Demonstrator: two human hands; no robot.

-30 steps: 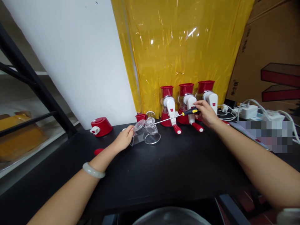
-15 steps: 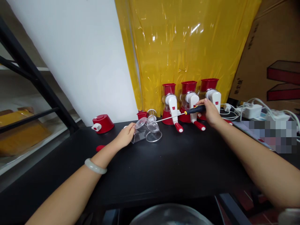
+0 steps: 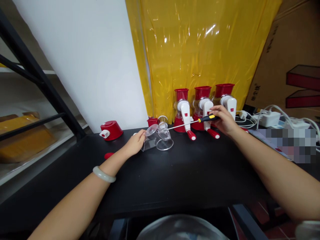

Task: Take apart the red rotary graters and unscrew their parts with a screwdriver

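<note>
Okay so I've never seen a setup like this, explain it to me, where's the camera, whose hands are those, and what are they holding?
No machine here: these are one person's own bare hands. Every picture comes from a camera worn on that person's head, looking forward and down. The left hand holds a clear part on the black table. The right hand holds a screwdriver, its shaft pointing toward that part; whether the tip touches is hard to tell. Three red-and-white grinders stand toward the back, and a red base sits at the left.
</note>
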